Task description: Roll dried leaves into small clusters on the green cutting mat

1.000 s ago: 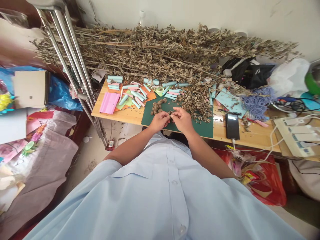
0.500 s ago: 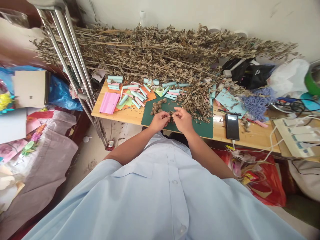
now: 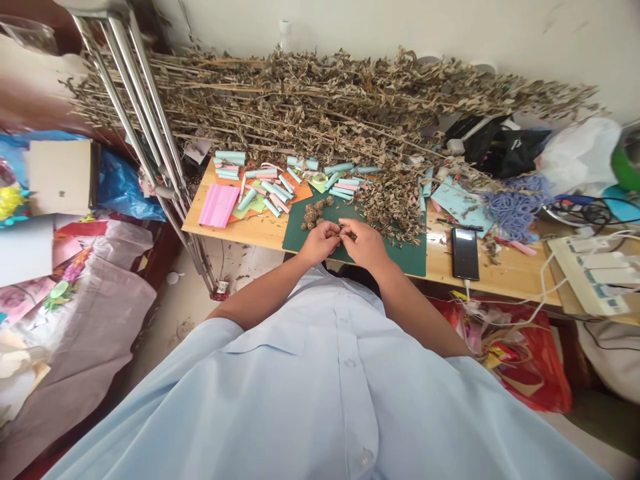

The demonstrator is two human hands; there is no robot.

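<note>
Over the near edge of a green cutting mat (image 3: 411, 260), my left hand (image 3: 319, 244) and my right hand (image 3: 367, 245) meet with fingertips almost touching. Both are closed in a pinch on a small bit of dried leaves (image 3: 352, 236), mostly covered by the fingers. Just beyond my left hand is a small heap of crumpled brown leaf balls (image 3: 313, 213). A loose pile of dried leaves (image 3: 393, 203) spreads over the mat's right side, beyond my right hand.
Long dried plant stalks (image 3: 300, 100) lie across the back. Blue and pink paper rolls (image 3: 277, 192) and a pink sheet (image 3: 219, 205) are at left. A phone (image 3: 465, 253), purple cord (image 3: 517, 207) and power strip (image 3: 595, 273) are at right. Metal crutches (image 3: 145, 120) stand left.
My right hand has turned inward and its fingers have come down and left, closer to my left fingertips. The dried leaves between them show less. My left hand has barely moved.
</note>
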